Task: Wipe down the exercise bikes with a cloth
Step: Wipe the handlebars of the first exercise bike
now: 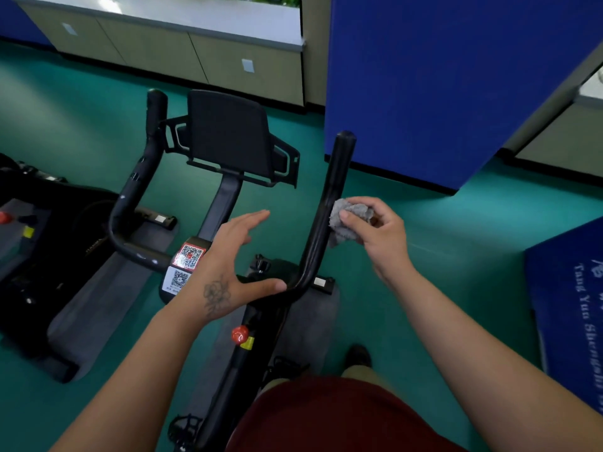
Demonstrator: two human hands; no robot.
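Two hands were in view over the exercise bike. I noted the right hand grasping a crumpled grey cloth, fingers curled round it, the cloth pressed against the outer side of the right handlebar roughly midway along its upright run. The left hand was released, fingers straight and spread; its thumb touched or lay just beside the bend where that bar turns inward, though I could not confirm firm contact.

The relation governing the next stroke: the bar's long axis ran from the bend near the left thumb up and away to its capped end, tilted slightly to the right. The cloth sat to the right of that axis, so I judged the wipe would travel along the bar, up toward the cap or down toward the bend. The right hand was plainly the nearer one for this.

The left handlebar and the console lay well apart from the cloth. A second machine stood to the left on the green floor.
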